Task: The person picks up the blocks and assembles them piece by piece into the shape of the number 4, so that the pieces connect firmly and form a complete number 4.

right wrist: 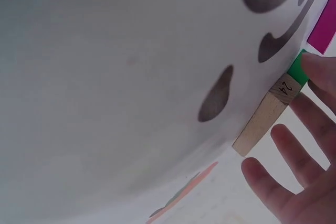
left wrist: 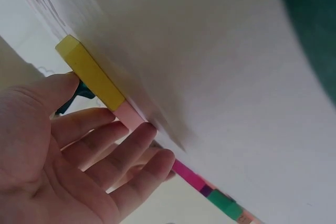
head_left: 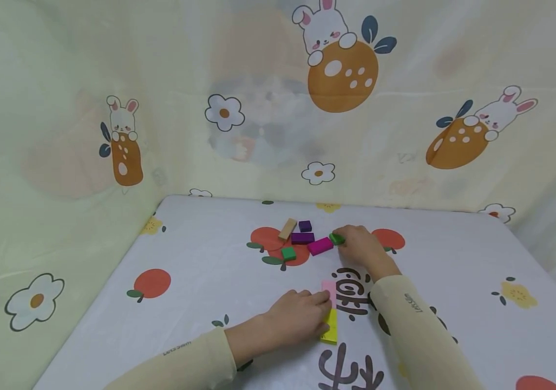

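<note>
My left hand touches the left side of a pink block and a yellow block, which lie end to end on the table. In the left wrist view the thumb meets the yellow block while loosely extended fingers lie along the pink block. Farther back, my right hand pinches a green block near a magenta block. From the right wrist, the green block appears against a plain wooden block marked 24; the head view does not show that block under the hand.
Left of the right hand lie a dark purple block, a small purple block, a wooden block and another green block. A fruit-printed white cloth covers the table. Patterned curtains stand behind and beside it.
</note>
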Demonstrator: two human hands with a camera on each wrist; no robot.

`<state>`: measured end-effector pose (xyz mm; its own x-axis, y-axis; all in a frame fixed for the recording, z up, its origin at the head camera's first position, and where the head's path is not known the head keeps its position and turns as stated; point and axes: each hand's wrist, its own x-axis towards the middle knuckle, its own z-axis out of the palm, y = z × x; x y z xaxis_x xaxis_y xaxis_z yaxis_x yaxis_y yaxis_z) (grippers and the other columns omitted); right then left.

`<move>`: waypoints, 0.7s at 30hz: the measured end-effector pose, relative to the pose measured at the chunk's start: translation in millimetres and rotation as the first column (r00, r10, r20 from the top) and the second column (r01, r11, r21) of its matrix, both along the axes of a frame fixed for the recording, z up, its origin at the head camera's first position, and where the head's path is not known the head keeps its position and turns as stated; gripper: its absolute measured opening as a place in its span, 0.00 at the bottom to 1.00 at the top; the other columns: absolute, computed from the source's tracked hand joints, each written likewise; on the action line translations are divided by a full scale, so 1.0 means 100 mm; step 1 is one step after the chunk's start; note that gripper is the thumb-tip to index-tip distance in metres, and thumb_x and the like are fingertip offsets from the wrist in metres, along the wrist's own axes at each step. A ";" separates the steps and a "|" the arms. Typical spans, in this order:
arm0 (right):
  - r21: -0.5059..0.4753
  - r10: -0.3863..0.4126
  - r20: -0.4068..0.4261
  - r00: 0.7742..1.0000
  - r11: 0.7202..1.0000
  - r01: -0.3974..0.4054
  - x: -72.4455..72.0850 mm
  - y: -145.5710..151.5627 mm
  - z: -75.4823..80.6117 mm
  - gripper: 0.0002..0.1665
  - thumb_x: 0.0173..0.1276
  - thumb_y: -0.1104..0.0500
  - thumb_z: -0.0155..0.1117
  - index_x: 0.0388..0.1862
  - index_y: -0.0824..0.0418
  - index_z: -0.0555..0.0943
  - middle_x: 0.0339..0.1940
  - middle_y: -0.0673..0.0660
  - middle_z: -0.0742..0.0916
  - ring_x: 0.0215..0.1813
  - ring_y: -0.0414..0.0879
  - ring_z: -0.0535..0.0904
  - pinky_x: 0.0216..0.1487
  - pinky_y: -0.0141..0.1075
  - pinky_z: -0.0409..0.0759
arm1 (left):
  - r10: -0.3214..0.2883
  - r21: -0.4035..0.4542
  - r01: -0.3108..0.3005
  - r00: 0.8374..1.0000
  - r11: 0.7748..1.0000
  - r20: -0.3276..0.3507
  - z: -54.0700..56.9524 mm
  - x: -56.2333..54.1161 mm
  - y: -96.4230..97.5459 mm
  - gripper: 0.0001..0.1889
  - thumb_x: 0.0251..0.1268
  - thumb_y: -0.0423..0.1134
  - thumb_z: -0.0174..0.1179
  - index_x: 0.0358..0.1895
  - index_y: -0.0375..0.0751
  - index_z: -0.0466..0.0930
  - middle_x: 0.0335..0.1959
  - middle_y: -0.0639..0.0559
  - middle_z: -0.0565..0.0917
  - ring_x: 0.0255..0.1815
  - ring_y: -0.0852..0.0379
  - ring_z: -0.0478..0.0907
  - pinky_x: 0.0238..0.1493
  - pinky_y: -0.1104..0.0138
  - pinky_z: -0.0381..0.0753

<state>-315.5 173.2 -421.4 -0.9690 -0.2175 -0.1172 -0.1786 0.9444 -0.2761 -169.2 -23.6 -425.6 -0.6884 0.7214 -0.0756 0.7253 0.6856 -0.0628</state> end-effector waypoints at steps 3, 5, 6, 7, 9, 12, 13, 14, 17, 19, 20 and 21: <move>0.016 0.007 -0.020 1.000 1.000 -0.007 0.01 -0.01 0.01 0.27 0.72 0.62 0.64 0.70 0.63 0.78 0.66 0.66 0.82 0.71 0.66 0.72 0.72 0.63 0.70 | -0.004 -0.001 0.004 1.000 1.000 -0.003 0.00 0.00 0.00 0.26 0.72 0.58 0.63 0.68 0.52 0.80 0.68 0.59 0.80 0.54 0.60 0.84 0.50 0.68 0.84; 0.027 0.007 -0.033 0.999 1.000 -0.006 0.00 -0.01 0.01 0.27 0.72 0.61 0.64 0.70 0.63 0.78 0.66 0.66 0.83 0.70 0.66 0.72 0.71 0.63 0.71 | -0.005 -0.002 0.005 1.000 1.000 -0.002 0.01 0.00 -0.01 0.26 0.72 0.58 0.63 0.68 0.52 0.80 0.68 0.59 0.80 0.54 0.60 0.84 0.50 0.68 0.84; 0.030 0.005 -0.037 0.999 1.000 -0.004 0.00 -0.01 0.01 0.28 0.72 0.61 0.65 0.70 0.63 0.77 0.66 0.66 0.82 0.69 0.66 0.72 0.70 0.63 0.72 | -0.005 -0.002 0.005 1.000 1.000 -0.002 0.01 0.00 -0.01 0.27 0.72 0.58 0.63 0.68 0.52 0.80 0.67 0.59 0.80 0.54 0.60 0.84 0.50 0.68 0.84; 0.035 0.003 -0.040 0.999 0.999 -0.001 -0.01 -0.01 0.01 0.29 0.72 0.60 0.65 0.70 0.62 0.77 0.66 0.66 0.82 0.69 0.66 0.72 0.70 0.62 0.72 | -0.006 -0.002 0.006 1.000 1.000 -0.001 0.01 0.00 -0.01 0.27 0.72 0.58 0.63 0.68 0.52 0.80 0.67 0.59 0.80 0.54 0.60 0.84 0.50 0.68 0.84; 0.043 -0.001 -0.048 0.999 0.999 0.003 -0.01 -0.01 0.00 0.29 0.72 0.59 0.66 0.71 0.63 0.77 0.65 0.67 0.82 0.68 0.65 0.73 0.69 0.61 0.74 | -0.005 -0.003 0.005 1.000 1.000 -0.004 0.01 0.00 -0.01 0.27 0.71 0.58 0.64 0.68 0.52 0.79 0.67 0.59 0.80 0.54 0.60 0.84 0.50 0.68 0.84; 0.059 0.001 -0.062 0.998 0.998 0.002 -0.01 -0.01 0.00 0.27 0.71 0.59 0.67 0.68 0.64 0.79 0.61 0.67 0.83 0.65 0.64 0.74 0.67 0.60 0.76 | -0.008 -0.004 0.007 1.000 1.000 -0.013 0.01 0.00 -0.01 0.27 0.71 0.57 0.64 0.68 0.52 0.80 0.67 0.59 0.80 0.54 0.60 0.84 0.50 0.67 0.85; 0.065 0.002 -0.067 0.998 0.998 0.002 0.00 -0.01 0.00 0.26 0.71 0.59 0.66 0.67 0.64 0.80 0.60 0.66 0.83 0.64 0.63 0.74 0.67 0.60 0.76 | -0.009 -0.006 0.009 1.000 1.000 -0.016 0.01 0.00 -0.01 0.27 0.71 0.57 0.64 0.68 0.52 0.79 0.67 0.59 0.80 0.54 0.60 0.84 0.51 0.67 0.85; 0.067 0.003 -0.070 0.998 0.998 0.002 0.00 -0.01 0.00 0.25 0.71 0.60 0.66 0.66 0.65 0.81 0.58 0.66 0.84 0.63 0.63 0.75 0.66 0.59 0.77 | -0.010 -0.007 0.009 1.000 1.000 -0.020 0.01 0.00 -0.01 0.27 0.71 0.58 0.64 0.68 0.52 0.79 0.67 0.59 0.80 0.54 0.60 0.84 0.50 0.67 0.85; 0.065 -0.007 -0.073 0.997 0.998 0.012 0.01 -0.01 0.00 0.24 0.71 0.60 0.66 0.64 0.65 0.81 0.56 0.65 0.84 0.61 0.62 0.74 0.64 0.59 0.78 | -0.012 -0.010 0.012 1.000 1.000 -0.028 0.01 0.00 -0.01 0.27 0.72 0.58 0.63 0.68 0.52 0.80 0.67 0.59 0.80 0.53 0.60 0.84 0.50 0.67 0.85; 0.057 -0.019 -0.076 0.997 0.998 0.023 0.02 -0.01 0.01 0.24 0.71 0.59 0.66 0.64 0.64 0.81 0.57 0.65 0.83 0.61 0.61 0.74 0.64 0.59 0.78 | -0.014 -0.012 0.014 0.999 1.000 -0.031 0.00 0.00 -0.02 0.27 0.72 0.58 0.63 0.68 0.52 0.80 0.67 0.59 0.80 0.53 0.60 0.84 0.50 0.67 0.85; 0.054 -0.023 -0.078 0.997 0.998 0.028 0.02 -0.02 0.01 0.24 0.71 0.59 0.66 0.65 0.64 0.81 0.57 0.65 0.83 0.60 0.61 0.74 0.64 0.58 0.78 | -0.014 -0.011 0.014 0.999 1.000 -0.030 0.00 0.00 -0.02 0.26 0.72 0.58 0.63 0.68 0.52 0.80 0.67 0.59 0.80 0.53 0.59 0.84 0.49 0.67 0.85; 0.052 -0.026 -0.082 0.996 0.998 0.031 0.03 -0.02 0.01 0.24 0.71 0.59 0.66 0.65 0.64 0.81 0.57 0.65 0.83 0.60 0.61 0.73 0.65 0.58 0.78 | -0.014 -0.009 0.013 0.999 1.000 -0.029 0.00 0.00 -0.02 0.26 0.72 0.58 0.62 0.68 0.51 0.80 0.67 0.58 0.80 0.53 0.59 0.84 0.49 0.67 0.85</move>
